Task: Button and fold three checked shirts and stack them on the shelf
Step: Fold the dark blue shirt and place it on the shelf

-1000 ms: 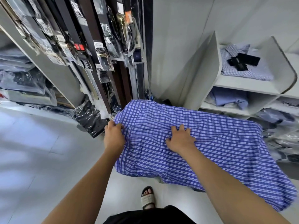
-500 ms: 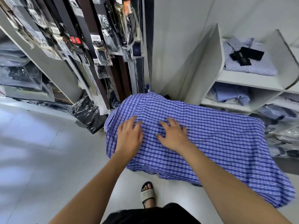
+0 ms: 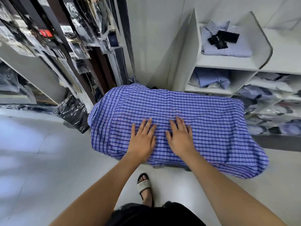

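The blue checked shirt (image 3: 187, 115) lies spread flat, back side up, over a low bench whose surface is hidden beneath it, between the hanging rack (image 3: 91, 46) on the left and the white shelf unit (image 3: 195, 46) on the right. In the head view we see our left hand (image 3: 142, 139) and right hand (image 3: 180, 139) resting palm down side by side on the near part of the cloth, fingers (image 3: 147, 123) straight and slightly spread, gripping nothing. The shirt's right end hangs over the bench edge toward the floor (image 3: 32, 160).

On the top shelf a folded pale checked shirt (image 3: 228, 49) lies with black tags (image 3: 223, 39) on its collar; the writing on them is too small for us to read. Below it a light blue folded shirt (image 3: 211, 78) sits in the next compartment. Bagged garments (image 3: 263, 110) fill the lower shelves on the right. A red label (image 3: 45, 33) shows on the rack, its text unreadable. Our sandalled foot (image 3: 145, 185) stands on the floor just before the bench.
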